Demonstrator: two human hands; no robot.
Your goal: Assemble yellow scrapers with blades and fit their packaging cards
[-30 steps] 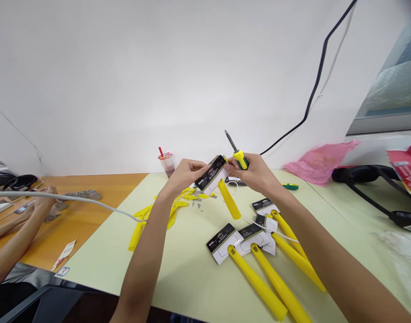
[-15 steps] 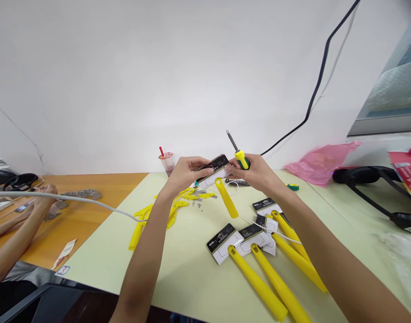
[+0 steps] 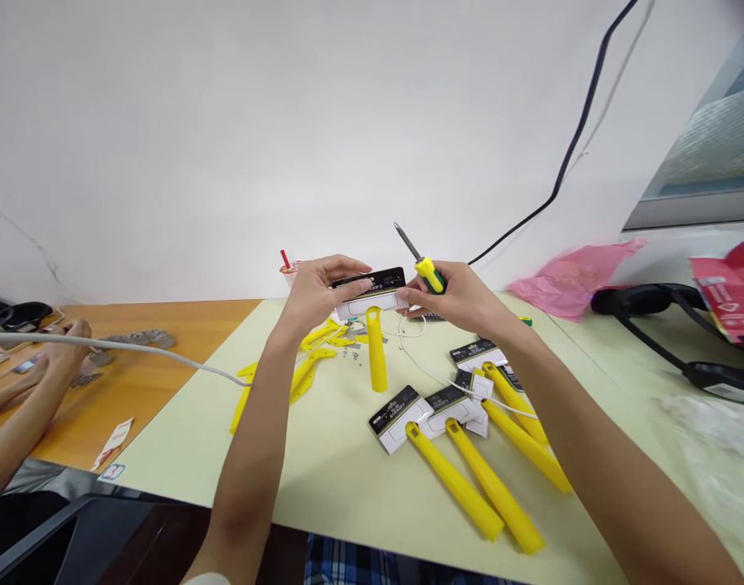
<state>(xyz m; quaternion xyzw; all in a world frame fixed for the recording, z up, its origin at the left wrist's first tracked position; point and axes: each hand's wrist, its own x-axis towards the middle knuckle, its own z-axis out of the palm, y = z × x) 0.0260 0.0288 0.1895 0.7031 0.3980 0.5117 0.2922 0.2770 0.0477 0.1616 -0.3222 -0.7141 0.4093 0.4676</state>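
My left hand (image 3: 322,294) is closed on the left end of a black-and-white header card (image 3: 378,302), thumb on its front. From the card's lower edge hangs a yellow plastic handle (image 3: 377,351). My right hand (image 3: 454,294) pinches the card's right end with its fingertips. That same hand also keeps a screwdriver (image 3: 430,275) with a yellow-green grip, its shaft pointing up and left. Below the hands, several yellow handles (image 3: 457,483) with similar cards (image 3: 400,418) lie fanned out on the pale green table (image 3: 329,479). Loose yellow parts (image 3: 309,370) and small screws (image 3: 355,355) lie behind.
A white cable (image 3: 433,372) crosses the handles. At the back stands a cup with a red straw (image 3: 285,260). On the right are a pink bag (image 3: 573,280), black goggles (image 3: 646,305) and clear plastic (image 3: 722,455). A co-worker's hands (image 3: 67,349) are over the orange table (image 3: 183,325).
The card has turned from tilted to nearly level and shifted left in view, so its handle hangs almost straight down. Both hands still hold it; the screwdriver stays in my right hand.
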